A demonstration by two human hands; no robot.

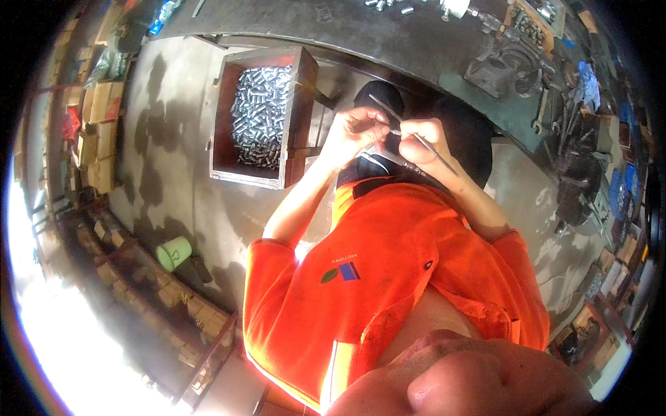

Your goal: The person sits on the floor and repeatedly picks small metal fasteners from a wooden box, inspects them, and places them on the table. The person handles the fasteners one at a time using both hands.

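Note:
Over my lap, my two hands are close together. My left hand (355,136) is closed, its thumb and fingers pinching a small metal piece (395,132) whose exact kind I cannot make out. My right hand (424,137) is closed around a thin grey metal rod (440,157), which slants from beyond the fingers back over the wrist. The right fingertips are beside the small piece; whether they touch it is unclear. Below the hands, a ribbed grey metal thing (411,166) shows near my lap, partly hidden.
Left of my knees stands a wooden box (298,104) holding many short silvery metal cylinders (260,114). A dark metal workbench (277,17) runs ahead, with a spanner (540,119) and a blue cloth (588,87) at right. A pale green bucket (173,254) lies near shelves.

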